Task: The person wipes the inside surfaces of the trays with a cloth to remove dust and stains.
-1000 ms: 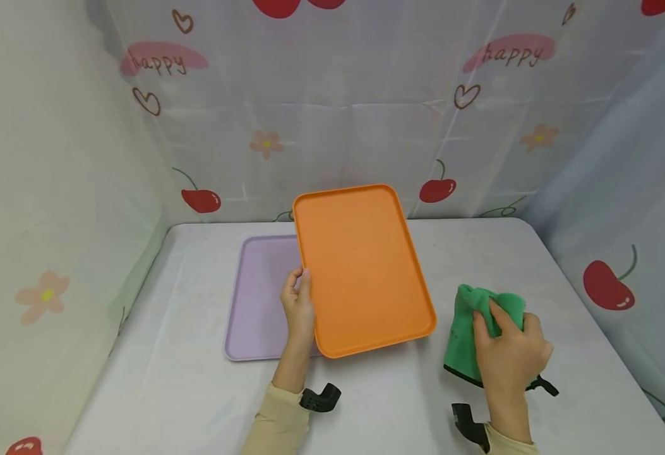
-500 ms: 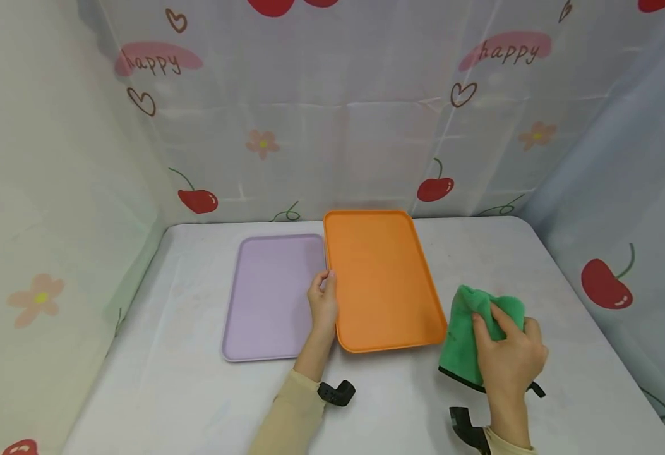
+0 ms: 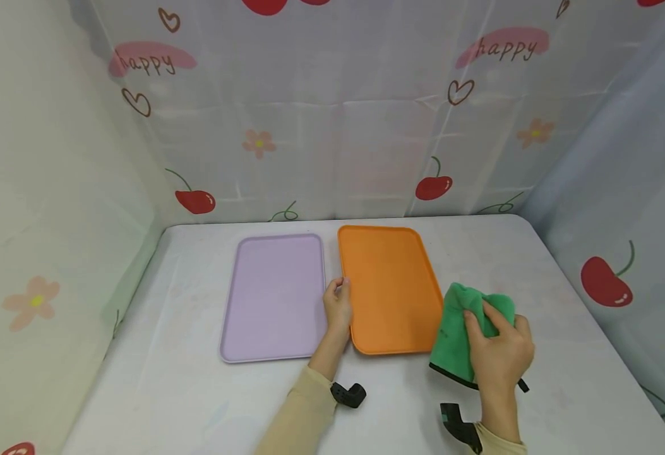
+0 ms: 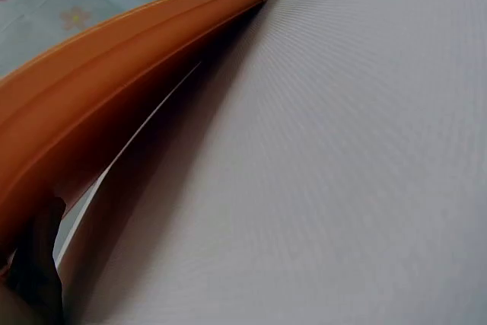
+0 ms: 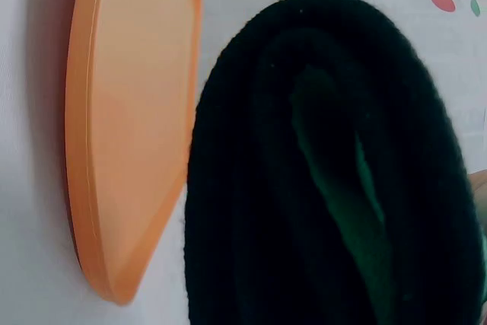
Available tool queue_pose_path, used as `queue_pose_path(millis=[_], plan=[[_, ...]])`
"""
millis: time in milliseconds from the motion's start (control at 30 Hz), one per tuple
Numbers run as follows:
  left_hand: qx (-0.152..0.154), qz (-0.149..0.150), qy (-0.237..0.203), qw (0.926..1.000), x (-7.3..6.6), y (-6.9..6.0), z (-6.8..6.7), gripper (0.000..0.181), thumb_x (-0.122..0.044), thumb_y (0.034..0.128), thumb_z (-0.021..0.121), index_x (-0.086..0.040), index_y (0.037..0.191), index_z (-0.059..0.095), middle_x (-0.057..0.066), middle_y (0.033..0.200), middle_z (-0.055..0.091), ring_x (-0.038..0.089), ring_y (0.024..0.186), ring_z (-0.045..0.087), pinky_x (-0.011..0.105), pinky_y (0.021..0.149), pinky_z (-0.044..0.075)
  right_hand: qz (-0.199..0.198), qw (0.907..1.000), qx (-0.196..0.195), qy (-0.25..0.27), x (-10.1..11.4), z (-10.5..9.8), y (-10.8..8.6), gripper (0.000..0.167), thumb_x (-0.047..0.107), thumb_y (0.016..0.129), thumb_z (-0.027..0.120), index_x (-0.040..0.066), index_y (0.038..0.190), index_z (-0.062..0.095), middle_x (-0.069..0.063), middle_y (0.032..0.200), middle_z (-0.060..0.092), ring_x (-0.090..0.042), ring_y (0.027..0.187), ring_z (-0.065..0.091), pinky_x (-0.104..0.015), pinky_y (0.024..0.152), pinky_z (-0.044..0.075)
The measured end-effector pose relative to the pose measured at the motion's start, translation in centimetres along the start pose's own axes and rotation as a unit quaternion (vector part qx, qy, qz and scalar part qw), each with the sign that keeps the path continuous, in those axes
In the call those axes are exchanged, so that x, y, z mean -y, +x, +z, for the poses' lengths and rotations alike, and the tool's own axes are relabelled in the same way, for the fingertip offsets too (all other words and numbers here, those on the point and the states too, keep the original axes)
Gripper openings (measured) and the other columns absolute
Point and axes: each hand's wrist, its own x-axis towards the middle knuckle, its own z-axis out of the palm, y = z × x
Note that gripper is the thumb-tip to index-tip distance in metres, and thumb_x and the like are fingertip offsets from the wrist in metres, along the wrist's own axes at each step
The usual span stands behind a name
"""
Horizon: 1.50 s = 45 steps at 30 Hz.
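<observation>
My left hand (image 3: 339, 309) grips the left edge of an orange tray (image 3: 391, 291), thumb on top and the other fingers partly hidden beneath. In the left wrist view, the underside of the orange tray (image 4: 114, 74) stands a little above the white surface, with a shadow below. Just right of the tray, my right hand (image 3: 501, 351) pinches a folded green cloth (image 3: 454, 335) with a dark edging. That cloth (image 5: 327, 150) fills much of the right wrist view, dark and close to the camera. A purple tray (image 3: 275, 297) lies flat to the left of my left hand.
The table (image 3: 167, 398) has a white cover. A patterned curtain (image 3: 332, 126) hangs behind it, with more fabric at the left and right sides. Both wrists carry black camera mounts.
The orange tray has moved right and down toward the table, uncovering the purple tray, with my left hand still gripping it. My right hand and the cloth have shifted slightly left.
</observation>
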Motion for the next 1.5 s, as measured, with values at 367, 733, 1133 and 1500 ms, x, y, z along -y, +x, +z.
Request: queue_pose_path(millis=[367, 733, 1133, 1500], plan=[[0.023, -0.019, 0.016, 0.9994, 0.2, -0.1, 0.4, 0.037, -0.024, 0.1035, 0.047, 0.003, 0.127, 0.055, 0.022, 0.133, 0.054, 0.037, 0.125, 0.051, 0.048, 0.105, 0.044, 0.029, 0.9993, 0.026, -0.001, -0.1, 0.3, -0.3, 0.031, 0.008, 0.077, 0.082, -0.004, 0.104, 0.074, -0.024, 0.080, 0.053, -0.032, 0.072, 0.046, -0.017, 0.063, 0.025], [0.072, 0.010, 0.049, 0.9961, -0.3, -0.2, 0.3, 0.051, -0.019, 0.1035, 0.045, 0.010, 0.145, 0.035, 0.025, 0.151, 0.036, 0.036, 0.143, 0.031, 0.047, 0.118, 0.027, 0.030, 0.9992, 0.025, -0.005, 0.2, 0.2, -0.3, 0.030, 0.007, 0.077, 0.082, -0.004, 0.104, 0.074, -0.026, 0.081, 0.055, -0.034, 0.073, 0.049, -0.023, 0.063, 0.028], [0.106, 0.122, 0.133, 0.9778, -1.5, -1.2, -0.9, 0.051, -0.017, 0.1006, 0.050, 0.009, 0.143, 0.039, 0.025, 0.150, 0.038, 0.042, 0.142, 0.031, 0.052, 0.117, 0.027, 0.037, 0.9985, 0.036, -0.018, 0.6, 0.1, -0.6, 0.030, 0.008, 0.079, 0.080, -0.002, 0.106, 0.074, -0.024, 0.080, 0.055, -0.033, 0.072, 0.048, -0.030, 0.061, 0.031], [0.050, 0.144, 0.047, 0.9872, -4.9, -0.6, -5.0, 0.043, -0.010, 0.0970, 0.057, 0.002, 0.138, 0.050, 0.021, 0.140, 0.051, 0.039, 0.128, 0.045, 0.052, 0.104, 0.042, 0.033, 0.9986, 0.038, -0.016, 0.7, 0.1, -0.5, 0.030, 0.008, 0.079, 0.081, -0.002, 0.106, 0.074, -0.024, 0.080, 0.055, -0.034, 0.072, 0.048, -0.032, 0.062, 0.032]])
